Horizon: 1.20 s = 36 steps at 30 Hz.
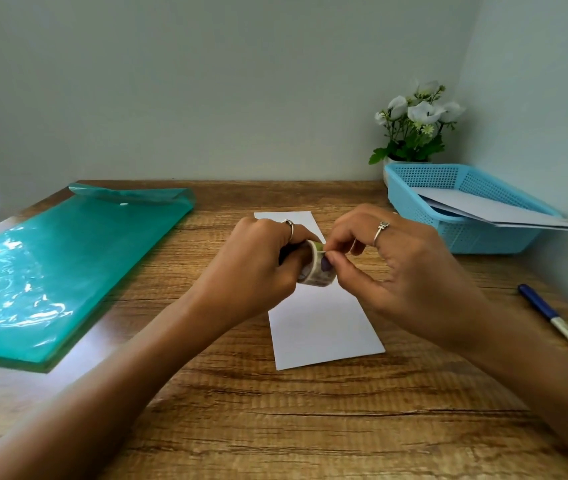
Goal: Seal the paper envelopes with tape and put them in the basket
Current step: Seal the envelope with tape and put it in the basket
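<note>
A white paper envelope (pixel 320 327) lies lengthwise on the wooden desk (pixel 275 417), straight ahead of me. Just above its middle, my left hand (pixel 258 265) grips a small roll of patterned tape (pixel 315 270). My right hand (pixel 400 268) pinches the roll's outer edge with thumb and forefinger; the tape's loose end is too small to make out. Both hands hide the envelope's middle part. At the back right stands a light blue plastic basket (pixel 414 199), with white envelopes (pixel 504 211) lying in it and sticking out over its right rim.
A green plastic document folder (pixel 57 271) lies on the desk's left side. A blue pen (pixel 559 323) rests near the right edge. A pot of white flowers (pixel 414 126) stands behind the basket. Walls close off the back and right.
</note>
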Tool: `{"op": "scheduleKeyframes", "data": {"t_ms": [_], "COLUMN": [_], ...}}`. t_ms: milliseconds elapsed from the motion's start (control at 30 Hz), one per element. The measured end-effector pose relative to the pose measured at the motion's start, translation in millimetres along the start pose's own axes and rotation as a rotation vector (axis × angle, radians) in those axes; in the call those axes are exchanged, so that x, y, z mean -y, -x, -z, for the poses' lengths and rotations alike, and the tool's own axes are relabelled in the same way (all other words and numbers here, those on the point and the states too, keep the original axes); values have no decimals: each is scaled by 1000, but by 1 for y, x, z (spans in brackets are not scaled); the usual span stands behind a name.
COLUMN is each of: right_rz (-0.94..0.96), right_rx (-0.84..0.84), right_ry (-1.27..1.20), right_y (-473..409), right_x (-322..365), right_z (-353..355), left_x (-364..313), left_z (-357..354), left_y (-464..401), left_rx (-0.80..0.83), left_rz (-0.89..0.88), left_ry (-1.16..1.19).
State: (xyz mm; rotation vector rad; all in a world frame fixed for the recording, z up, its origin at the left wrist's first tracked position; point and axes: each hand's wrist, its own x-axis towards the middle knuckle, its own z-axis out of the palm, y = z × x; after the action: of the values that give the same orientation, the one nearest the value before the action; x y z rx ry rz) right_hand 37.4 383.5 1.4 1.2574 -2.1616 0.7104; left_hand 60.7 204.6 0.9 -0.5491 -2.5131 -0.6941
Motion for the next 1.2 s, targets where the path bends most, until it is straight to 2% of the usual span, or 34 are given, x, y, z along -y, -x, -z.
{"op": "scheduleKeyframes", "data": {"t_ms": [600, 1200], "right_rz": [75, 89], "right_rx": [41, 62], "right_ry": [76, 50], "right_y": [4, 5], "right_x": [1, 3], "right_z": [-2, -1], "left_x": [4, 2], "left_z": [-1, 0], "left_y": [-3, -6], "left_rx": [66, 118], "left_rz": [402, 600], "left_ry": [170, 336]}}
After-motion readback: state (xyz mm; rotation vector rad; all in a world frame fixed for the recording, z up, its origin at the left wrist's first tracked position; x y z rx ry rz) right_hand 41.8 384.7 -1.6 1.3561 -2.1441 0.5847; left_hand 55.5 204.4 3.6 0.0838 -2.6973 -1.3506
